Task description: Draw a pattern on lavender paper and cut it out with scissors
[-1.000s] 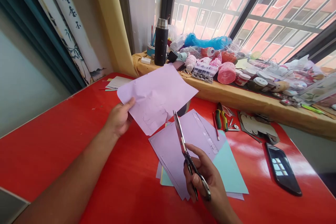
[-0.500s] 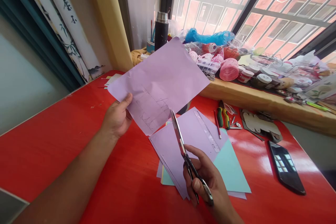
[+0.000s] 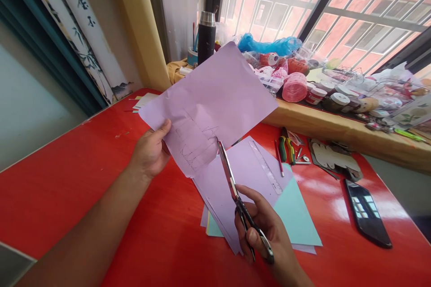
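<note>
My left hand pinches the left edge of a sheet of purple paper, thumb on top and fingers behind. Drawn pencil lines cover the sheet's lower part. My right hand is closed around the handles of a pair of scissors, whose blades point up and away from me. The blade tips meet the paper's lower edge, beside the pencil lines; part of one blade is hidden behind the sheet. Below lies a stack of purple paper with light blue sheets under it.
On the stack rests a clear ruler. To its right on the red table are a pencil, pliers and a black phone. Yarn, jars and a thermos crowd the windowsill behind.
The paper has tilted slightly, its right corner shifting right and its upper corner rising a little. The scissor tips have moved slightly up and left. Both hands keep their hold.
</note>
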A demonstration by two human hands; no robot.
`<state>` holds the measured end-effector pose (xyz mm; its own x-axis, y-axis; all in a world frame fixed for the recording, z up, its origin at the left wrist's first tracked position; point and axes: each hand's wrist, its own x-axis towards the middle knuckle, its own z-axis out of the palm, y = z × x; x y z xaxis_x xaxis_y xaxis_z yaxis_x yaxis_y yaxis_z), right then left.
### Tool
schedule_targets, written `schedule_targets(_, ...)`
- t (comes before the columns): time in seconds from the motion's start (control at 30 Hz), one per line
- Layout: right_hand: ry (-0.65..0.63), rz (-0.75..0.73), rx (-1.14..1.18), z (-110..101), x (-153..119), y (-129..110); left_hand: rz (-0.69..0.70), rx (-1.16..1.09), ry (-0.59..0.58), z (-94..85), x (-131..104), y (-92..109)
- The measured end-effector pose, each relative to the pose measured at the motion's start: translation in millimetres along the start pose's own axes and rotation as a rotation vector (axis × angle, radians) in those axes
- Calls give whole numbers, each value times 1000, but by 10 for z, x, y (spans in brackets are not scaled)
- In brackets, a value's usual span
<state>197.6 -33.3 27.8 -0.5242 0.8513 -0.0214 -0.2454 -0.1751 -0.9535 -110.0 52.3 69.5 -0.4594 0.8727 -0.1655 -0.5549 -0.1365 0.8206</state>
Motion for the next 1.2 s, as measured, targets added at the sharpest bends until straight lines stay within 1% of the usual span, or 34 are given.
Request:
schedule_targets(0.2,-5,-18,15,1,-2,26,-16,15,-20,-5,-23,-17)
schedule_targets(0.33,-1,-24,4,19,-6,11,-43,8,-8,43,-61,-24)
schedule_targets(0.53,24,-51,2,15,-4,32,-60,-7,-21,100,-104,-37)
schedule_targets(0.67,26,-39,-17,6,-10,32,-30,-16,37,103,-93,-14)
schedule_targets(0.8,31,-33,-28,10,-11,14,42,-39,97,77,-62,8)
schedule_targets(0.87,34,-38,-30,13,-11,10,68,-38,94,59,-51,5)
schedule_targets(1.03,44,-32,-45,12,-15,8,88,-19,40,26,-47,-30)
schedule_targets(1.2,49,-41,-41,-6,-25,10,103,-3,60,21,-52,-40)
